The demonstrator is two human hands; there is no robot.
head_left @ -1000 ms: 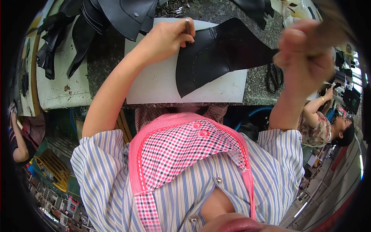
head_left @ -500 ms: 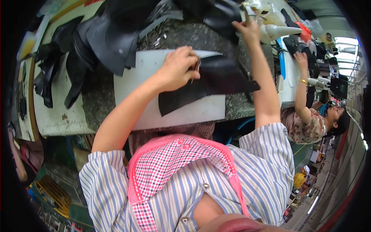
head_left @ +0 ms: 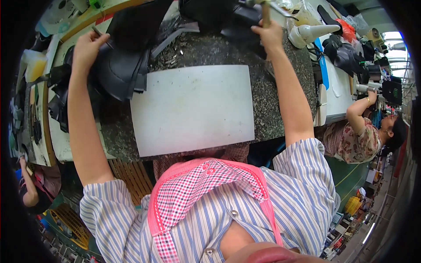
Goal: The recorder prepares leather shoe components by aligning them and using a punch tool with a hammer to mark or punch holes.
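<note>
At the far left of the table, my left hand [head_left: 89, 49] is closed in a pinch around a short dark metal rod [head_left: 97, 31]. It is beside a pile of black leather pieces [head_left: 117, 70]. On the far right side, my right hand [head_left: 271, 38] grips the wooden handle of a hammer [head_left: 265, 16], whose shiny metal head is partly cut off by the upper rim. Black leather [head_left: 243, 24] lies just left of that hand. Between my arms, a white cutting board [head_left: 195, 109] rests on the speckled stone tabletop [head_left: 285, 98] with only small specks on it.
A white cone-tipped glue bottle [head_left: 309, 35] stands right of my right hand. Scraps of clear plastic and a grey strip [head_left: 173, 40] lie beyond the board. To the right, a co-worker [head_left: 359, 136] sits at another table; another person's arm [head_left: 30, 184] shows at far left.
The black leather piece has left the white board. My left hand has moved from the board to the pile at far left. My right hand with the hammer has shifted slightly left.
</note>
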